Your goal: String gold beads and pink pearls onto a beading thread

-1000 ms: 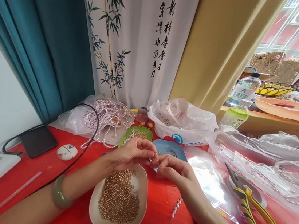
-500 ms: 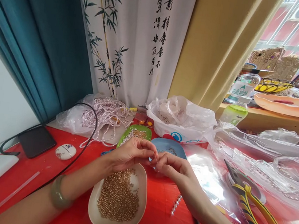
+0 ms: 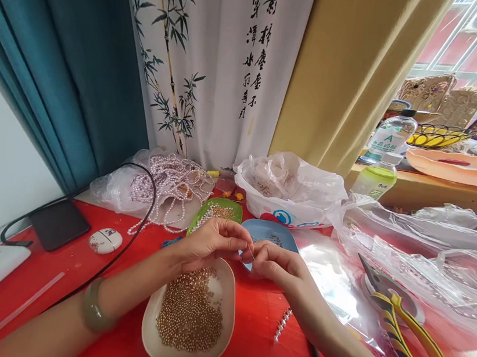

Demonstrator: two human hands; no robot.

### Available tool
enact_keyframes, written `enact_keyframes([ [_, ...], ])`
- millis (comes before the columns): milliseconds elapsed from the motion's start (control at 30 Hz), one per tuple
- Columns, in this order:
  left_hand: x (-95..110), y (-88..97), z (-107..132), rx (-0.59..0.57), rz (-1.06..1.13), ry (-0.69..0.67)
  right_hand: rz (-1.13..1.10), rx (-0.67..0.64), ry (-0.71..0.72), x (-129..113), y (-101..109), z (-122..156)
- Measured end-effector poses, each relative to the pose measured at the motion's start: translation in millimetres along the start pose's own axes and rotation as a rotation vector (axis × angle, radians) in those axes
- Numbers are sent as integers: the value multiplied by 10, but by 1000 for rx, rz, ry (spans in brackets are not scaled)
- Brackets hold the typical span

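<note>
My left hand (image 3: 217,245) pinches one end of a thin strand (image 3: 251,253), thread or fine wire; I cannot tell which. Close against it, my right hand (image 3: 277,265) has its thumb and forefinger closed on the same strand. Beneath my left hand sits a cream tray (image 3: 223,340) holding many gold beads (image 3: 189,315). A short row of silvery pearl beads (image 3: 283,325) lies on the red table beside my right forearm. Behind the hands are a green tray (image 3: 238,211) with white and gold beads and a blue tray (image 3: 264,229) with small pieces, both partly hidden.
Pliers with yellow-black handles (image 3: 404,323) lie at right, near clear plastic bags (image 3: 408,259). A white bag (image 3: 293,197) and pink pearl strands (image 3: 168,181) stand at the back. A black cable (image 3: 152,196), mouse (image 3: 105,240) and phone (image 3: 60,225) are at left.
My right fingertips have shifted slightly to the right, and a little more of the strand shows between the hands. Both hands keep their pinch.
</note>
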State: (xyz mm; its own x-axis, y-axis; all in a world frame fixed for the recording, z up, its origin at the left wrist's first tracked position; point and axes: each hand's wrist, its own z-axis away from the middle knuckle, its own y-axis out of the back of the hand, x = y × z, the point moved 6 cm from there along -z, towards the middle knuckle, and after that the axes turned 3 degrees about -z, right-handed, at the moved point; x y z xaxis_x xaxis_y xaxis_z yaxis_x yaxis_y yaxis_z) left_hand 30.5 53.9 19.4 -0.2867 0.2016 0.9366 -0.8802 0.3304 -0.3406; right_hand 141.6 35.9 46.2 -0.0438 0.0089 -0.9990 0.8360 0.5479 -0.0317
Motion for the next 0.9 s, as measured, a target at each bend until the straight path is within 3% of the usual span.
enact_keyframes([
  [467,4,11,1,18,-3,-11,48,2,9,25,7,-26],
  [600,50,36,-10,14,-98,-30,123,2,13,72,31,-55],
  [733,206,232,-42,139,-437,-119,187,-1,44,72,46,-55],
  [900,324,523,-64,263,-1160,-156,241,34,46,86,74,-56],
])
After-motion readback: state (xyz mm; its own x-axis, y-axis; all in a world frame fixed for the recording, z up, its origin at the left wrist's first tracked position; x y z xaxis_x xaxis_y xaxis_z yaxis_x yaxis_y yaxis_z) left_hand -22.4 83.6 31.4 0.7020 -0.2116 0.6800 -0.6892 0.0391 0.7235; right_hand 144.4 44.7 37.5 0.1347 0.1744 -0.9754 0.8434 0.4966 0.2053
